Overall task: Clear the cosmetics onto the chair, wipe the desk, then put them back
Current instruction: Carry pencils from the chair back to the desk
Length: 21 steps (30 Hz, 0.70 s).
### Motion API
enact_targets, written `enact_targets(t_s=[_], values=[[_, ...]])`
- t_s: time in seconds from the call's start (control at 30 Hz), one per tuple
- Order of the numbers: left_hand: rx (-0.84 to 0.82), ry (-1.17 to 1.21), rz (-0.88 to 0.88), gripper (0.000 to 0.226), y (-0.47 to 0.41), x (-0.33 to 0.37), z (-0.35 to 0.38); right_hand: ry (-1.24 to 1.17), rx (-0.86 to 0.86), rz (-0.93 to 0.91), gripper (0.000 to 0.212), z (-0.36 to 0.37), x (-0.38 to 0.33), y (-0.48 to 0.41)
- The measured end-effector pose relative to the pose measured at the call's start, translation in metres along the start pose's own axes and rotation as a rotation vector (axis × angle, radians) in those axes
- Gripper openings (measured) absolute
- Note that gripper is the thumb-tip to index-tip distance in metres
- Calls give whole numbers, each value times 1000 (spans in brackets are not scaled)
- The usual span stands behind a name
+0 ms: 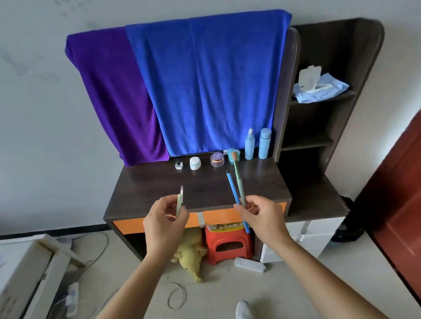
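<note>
My left hand (164, 222) grips a thin pale green flat item (180, 201), held edge-on above the desk's front edge. My right hand (260, 214) holds a blue pencil (232, 189) and a green makeup brush (238, 179) together, tips pointing up. On the dark wooden desk (156, 188), a row stands along the back: a tiny dark-capped bottle (178, 165), a white jar (195, 163), a purple jar (217, 159), a teal container (234, 155), and two light blue bottles (249, 144) (264, 143).
Purple and blue towels (199, 80) hang behind the desk. A wipes pack (319, 87) lies on the side shelf. Under the desk sit a red stool (228, 245) and a yellow plush toy (190, 258). A power strip (249, 265) and cables lie on the floor. A door (411, 195) stands at right.
</note>
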State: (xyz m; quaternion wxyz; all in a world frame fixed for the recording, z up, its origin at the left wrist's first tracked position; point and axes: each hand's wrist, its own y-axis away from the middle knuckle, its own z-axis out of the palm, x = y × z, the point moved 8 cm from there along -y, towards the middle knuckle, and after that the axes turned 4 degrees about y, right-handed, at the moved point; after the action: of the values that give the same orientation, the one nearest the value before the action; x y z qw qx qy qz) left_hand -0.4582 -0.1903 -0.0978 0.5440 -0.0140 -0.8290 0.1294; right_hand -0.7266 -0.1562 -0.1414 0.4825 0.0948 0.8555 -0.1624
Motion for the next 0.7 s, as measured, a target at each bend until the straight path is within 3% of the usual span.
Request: enact_targets(t_s=[0.33, 0.7], values=[[13, -50, -253, 22, -155, -74, 79, 29, -117, 134, 15, 87, 56, -184], [-132, -98, -451, 16, -264, -193, 120, 117, -160, 386, 15, 182, 115, -250]])
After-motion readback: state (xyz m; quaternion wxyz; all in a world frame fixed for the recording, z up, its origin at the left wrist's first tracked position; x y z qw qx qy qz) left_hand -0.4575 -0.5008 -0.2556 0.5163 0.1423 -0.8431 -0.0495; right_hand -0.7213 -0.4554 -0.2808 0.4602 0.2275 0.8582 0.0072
